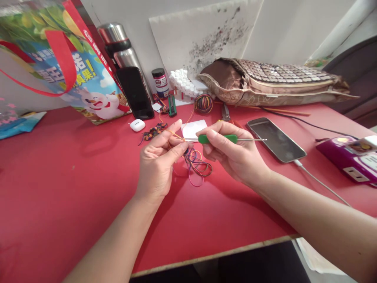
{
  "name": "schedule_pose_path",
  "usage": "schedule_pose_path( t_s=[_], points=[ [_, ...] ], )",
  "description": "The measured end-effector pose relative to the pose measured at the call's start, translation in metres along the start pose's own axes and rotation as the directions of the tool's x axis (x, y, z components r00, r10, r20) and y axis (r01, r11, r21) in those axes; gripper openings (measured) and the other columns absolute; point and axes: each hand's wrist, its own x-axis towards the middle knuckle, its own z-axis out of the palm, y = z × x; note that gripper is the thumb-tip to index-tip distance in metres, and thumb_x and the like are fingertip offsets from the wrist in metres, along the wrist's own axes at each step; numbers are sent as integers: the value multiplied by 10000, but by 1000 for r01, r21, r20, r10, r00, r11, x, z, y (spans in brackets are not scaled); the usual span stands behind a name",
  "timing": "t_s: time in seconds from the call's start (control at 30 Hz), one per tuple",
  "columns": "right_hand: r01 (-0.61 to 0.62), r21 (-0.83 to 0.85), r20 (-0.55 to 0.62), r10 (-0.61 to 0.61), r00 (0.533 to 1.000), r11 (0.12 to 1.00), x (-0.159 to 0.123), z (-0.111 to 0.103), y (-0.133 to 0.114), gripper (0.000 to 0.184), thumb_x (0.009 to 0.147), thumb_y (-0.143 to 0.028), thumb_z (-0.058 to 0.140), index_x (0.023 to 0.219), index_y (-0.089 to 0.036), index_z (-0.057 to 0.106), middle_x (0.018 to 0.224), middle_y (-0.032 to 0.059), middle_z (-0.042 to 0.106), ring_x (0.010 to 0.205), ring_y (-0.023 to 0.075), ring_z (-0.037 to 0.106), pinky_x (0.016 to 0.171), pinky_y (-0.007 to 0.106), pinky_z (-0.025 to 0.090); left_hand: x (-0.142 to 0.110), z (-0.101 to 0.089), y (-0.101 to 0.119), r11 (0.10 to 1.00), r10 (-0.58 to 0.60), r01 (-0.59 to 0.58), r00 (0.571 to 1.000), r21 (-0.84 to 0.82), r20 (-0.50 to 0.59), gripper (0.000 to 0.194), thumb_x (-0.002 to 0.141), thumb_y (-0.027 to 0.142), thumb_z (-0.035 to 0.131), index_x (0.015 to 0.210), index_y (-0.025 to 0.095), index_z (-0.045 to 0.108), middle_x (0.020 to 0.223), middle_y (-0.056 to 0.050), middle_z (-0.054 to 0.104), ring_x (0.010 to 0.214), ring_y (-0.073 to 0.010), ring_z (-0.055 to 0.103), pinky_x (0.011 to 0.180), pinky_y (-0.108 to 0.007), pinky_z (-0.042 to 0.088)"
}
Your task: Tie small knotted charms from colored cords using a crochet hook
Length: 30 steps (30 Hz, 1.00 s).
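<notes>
In my right hand [234,151] is a crochet hook with a green handle [218,139], gripped between thumb and fingers. Its metal shaft points left toward my other hand, and a second thin metal end sticks out to the right. My left hand [160,161] pinches multicoloured yarn [198,162], with loose loops hanging below the fingertips. An orange strand runs over the left index finger to the hook's tip. The stitches at the pinch are mostly hidden. Just behind my left hand lies a dark multicoloured crocheted piece [154,131].
Behind my hands are a ball of yarn [203,103], a white card [194,129], pliers [226,113] and a green cutter [172,106]. A phone [276,139] charges at right beside a purple power strip [350,159]. An upright phone [135,93], thermos [122,47] and earbud case [137,125] stand left.
</notes>
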Motion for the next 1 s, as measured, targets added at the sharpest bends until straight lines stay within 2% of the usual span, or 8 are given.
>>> schedule_pose_path(
  t_s=[0.07,0.17,0.27,0.33,0.47,0.53,0.67,1.0],
  points=[
    [110,-161,-12,-114,993,981,-5,3,4,272,947,-464,777,927,-197,732,684,-16,623,555,101,502,514,255,432,0,1,-1,997,-53,51,998,-53,-32,360,772,41,826,1065,249,851,708,45,726,739,-99,695,778,-217,545],
    [296,-408,27,-312,950,864,-13,8,14,194,998,-415,724,1043,-228,745,852,30,698,722,153,631,647,295,541,0,1,-2,978,-153,146,987,-148,-41,340,779,39,823,1065,222,839,706,48,725,622,-64,622,613,-170,497],
    [400,-484,77,-417,905,778,-19,11,21,163,1039,-354,671,1148,-250,732,1030,65,748,925,199,702,829,348,595,-1,2,-2,953,-207,197,978,-229,-20,334,758,11,825,1037,196,842,658,63,676,520,-30,510,536,-137,458],
    [451,-484,121,-454,883,750,-20,11,20,163,1044,-320,662,1175,-249,728,1040,65,755,933,198,702,852,354,598,-1,2,0,940,-215,210,977,-268,10,323,756,0,815,1018,184,846,641,62,660,504,-23,484,521,-122,449],
    [425,-423,152,-400,904,800,-17,7,10,142,1033,-294,682,1149,-254,753,910,31,747,728,150,652,653,294,564,3,-5,5,913,-269,290,957,-287,109,324,751,-18,787,1004,175,850,678,38,690,509,-29,509,484,-123,429],
    [394,-400,156,-362,919,827,-14,2,5,128,1019,-296,708,1118,-250,774,872,22,740,666,134,623,601,282,534,6,-10,8,916,-284,314,947,-251,147,346,748,-16,786,1027,179,849,689,20,700,583,-61,599,508,-138,450],
    [402,-382,206,-348,915,832,-8,-6,-1,121,1004,-303,731,1066,-230,804,858,25,730,674,131,630,629,290,538,9,-16,12,907,-314,360,924,-217,218,388,719,-17,770,1061,152,844,697,11,698,652,-95,681,641,-176,550],
    [299,-258,162,-264,951,919,-1,-9,-11,87,966,-240,763,928,-172,804,754,7,682,623,103,566,583,264,479,15,-24,13,906,-319,374,911,-200,260,393,675,18,703,1006,162,859,645,17,661,578,-72,600,583,-147,533]
  ],
)
